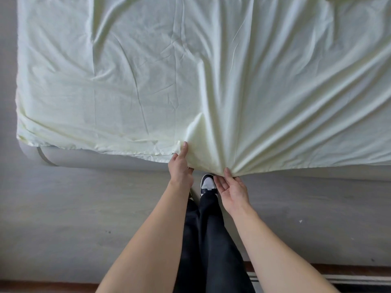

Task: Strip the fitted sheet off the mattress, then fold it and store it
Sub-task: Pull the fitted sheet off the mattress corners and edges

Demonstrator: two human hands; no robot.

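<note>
A pale sheet point(148, 70) lies wrinkled over the mattress point(95, 159) above a grey floor point(63, 208). The left hand point(179, 166) and right hand point(233, 190) pinch its near edge between their fingers.

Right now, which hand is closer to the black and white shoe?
The right hand. It sits just beside the shoe, pinching the gathered sheet edge right above the toe. The left hand grips the sheet edge further off, on the shoe's other side.

Both hands point(179, 163) pinch the sheet's point(148, 70) near edge.
</note>
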